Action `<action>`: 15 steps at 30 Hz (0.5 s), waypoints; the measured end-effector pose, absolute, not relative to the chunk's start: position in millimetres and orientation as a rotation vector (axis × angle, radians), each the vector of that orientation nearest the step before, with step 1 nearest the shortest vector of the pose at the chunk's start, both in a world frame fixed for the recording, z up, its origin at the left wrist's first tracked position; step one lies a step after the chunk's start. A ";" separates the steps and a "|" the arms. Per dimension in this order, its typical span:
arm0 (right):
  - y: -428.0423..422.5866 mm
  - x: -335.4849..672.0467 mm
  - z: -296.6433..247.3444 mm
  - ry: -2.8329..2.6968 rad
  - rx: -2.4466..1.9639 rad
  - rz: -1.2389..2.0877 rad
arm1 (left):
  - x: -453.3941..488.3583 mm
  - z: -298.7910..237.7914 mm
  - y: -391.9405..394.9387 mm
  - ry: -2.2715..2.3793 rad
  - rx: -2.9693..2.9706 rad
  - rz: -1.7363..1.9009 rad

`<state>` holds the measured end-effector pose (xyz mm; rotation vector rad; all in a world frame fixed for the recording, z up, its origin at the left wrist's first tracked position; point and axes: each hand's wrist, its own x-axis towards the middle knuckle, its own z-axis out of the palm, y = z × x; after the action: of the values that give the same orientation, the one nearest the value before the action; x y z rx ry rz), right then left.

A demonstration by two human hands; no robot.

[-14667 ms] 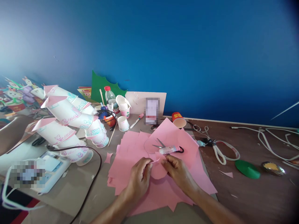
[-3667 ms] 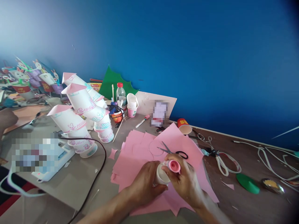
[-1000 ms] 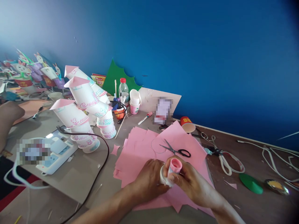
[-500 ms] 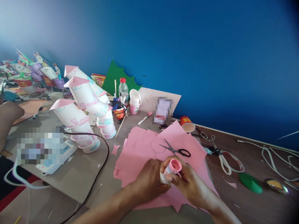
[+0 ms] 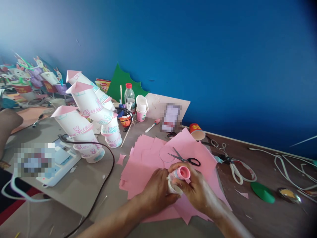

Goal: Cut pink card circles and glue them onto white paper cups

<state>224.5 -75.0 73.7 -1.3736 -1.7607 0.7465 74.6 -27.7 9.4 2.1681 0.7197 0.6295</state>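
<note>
Over the pink paper sheets (image 5: 143, 155), my left hand (image 5: 157, 186) is closed around a small white paper cup (image 5: 174, 189), most of which its fingers cover. My right hand (image 5: 198, 190) grips what looks like a glue stick (image 5: 181, 173), with its hollow pink end facing up. The stick's lower end is at the cup's rim; whether they touch is hidden by the fingers. Just beyond my hands, open black-handled scissors (image 5: 184, 157) lie on the paper.
Stacked, drawn-on paper cups (image 5: 86, 129) with pink cone tops stand left. A black cable (image 5: 112, 165) crosses the table near a power strip (image 5: 63, 165). At right lie a green paper cone (image 5: 262, 192) and white cords (image 5: 282, 162). Another person's arm (image 5: 10, 124) shows at far left.
The glue stick has tilted and moved slightly left and up in my right hand, and more of the white cup shows below it. My left hand keeps its grip.
</note>
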 end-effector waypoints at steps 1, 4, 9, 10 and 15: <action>-74.8 224.7 73.0 -1.759 -1.392 0.712 | 74.5 9.3 -27.8 0.723 2.191 0.617; -74.9 224.7 71.8 -1.725 -1.454 0.636 | 74.0 9.1 -28.9 0.751 2.251 0.590; -75.8 225.7 72.7 -1.700 -1.570 0.534 | 72.3 8.2 -31.1 0.779 2.293 0.584; -76.1 226.3 73.5 -1.705 -1.589 0.505 | 72.1 8.1 -31.3 0.778 2.296 0.583; -79.5 229.9 82.5 -1.757 -1.662 0.420 | 71.9 8.2 -31.8 0.769 2.309 0.587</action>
<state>229.9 -79.5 82.5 -1.6619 -1.7567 0.4197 71.9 -31.8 8.2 2.3090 0.7691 0.5869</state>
